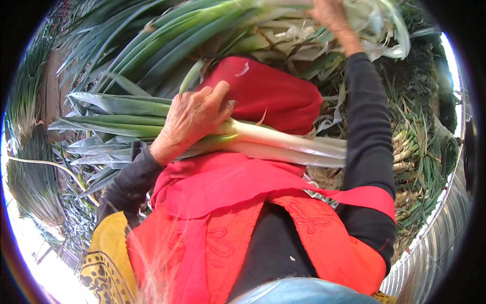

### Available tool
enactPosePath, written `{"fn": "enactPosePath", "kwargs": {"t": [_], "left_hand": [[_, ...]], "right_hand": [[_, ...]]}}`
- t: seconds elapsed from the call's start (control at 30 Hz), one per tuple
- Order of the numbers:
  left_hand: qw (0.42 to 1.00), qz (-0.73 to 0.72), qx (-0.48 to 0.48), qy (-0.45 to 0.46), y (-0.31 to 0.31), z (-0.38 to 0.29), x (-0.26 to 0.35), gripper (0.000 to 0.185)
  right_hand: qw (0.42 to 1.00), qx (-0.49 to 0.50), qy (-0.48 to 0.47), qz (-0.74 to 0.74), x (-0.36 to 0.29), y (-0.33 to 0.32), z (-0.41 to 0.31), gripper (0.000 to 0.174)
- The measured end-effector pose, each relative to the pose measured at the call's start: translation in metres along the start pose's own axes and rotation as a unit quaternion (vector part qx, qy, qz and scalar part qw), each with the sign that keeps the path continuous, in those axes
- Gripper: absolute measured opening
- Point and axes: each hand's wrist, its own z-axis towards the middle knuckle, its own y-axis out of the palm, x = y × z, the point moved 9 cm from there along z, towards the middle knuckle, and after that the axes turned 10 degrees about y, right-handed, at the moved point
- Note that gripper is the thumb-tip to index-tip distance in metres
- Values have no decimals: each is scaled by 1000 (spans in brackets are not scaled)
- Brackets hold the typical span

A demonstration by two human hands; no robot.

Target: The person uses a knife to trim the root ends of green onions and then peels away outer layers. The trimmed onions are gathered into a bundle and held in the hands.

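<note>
My left hand [197,112] is closed around a bundle of leeks [277,138] lying across my lap. Their white shanks point right, and the green leaves [117,123] fan out to the left. My right hand [332,17] reaches to the top edge of the view, partly cut off. It is at the pale stalks of a larger heap of leeks [182,22]; its fingertips are hidden, so whether it grips one cannot be told. Between the bundle and the heap shows the red cloth [265,91] over my knee.
More leeks or green onions [30,182] lie in bunches at the left. On the right are cut leaves and a bunch with roots [404,148], beside a ribbed translucent sheet [440,243]. A pale cord [57,164] crosses the left side. Loose peelings [334,114] lie beyond my lap.
</note>
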Motion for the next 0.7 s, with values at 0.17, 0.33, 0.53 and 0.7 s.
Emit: {"fn": "enactPosePath", "kwargs": {"t": [0.17, 0.33, 0.53, 0.7], "left_hand": [[1000, -17, 3, -25, 8, 1, -14, 25], [999, -37, -4, -20, 15, 1, -20, 25], [999, -29, 34, -12, 1, 2, -15, 27], [998, -49, 50, -1, 0, 3, -14, 26]], "right_hand": [[978, -185, 57, 76, -33, 97, -30, 40], [981, -144, 61, 116, -58, 119, -51, 46], [987, 24, -22, 157, -61, 45, -14, 39], [961, 236, 42, 141, 8, -148, 35, 27]]}}
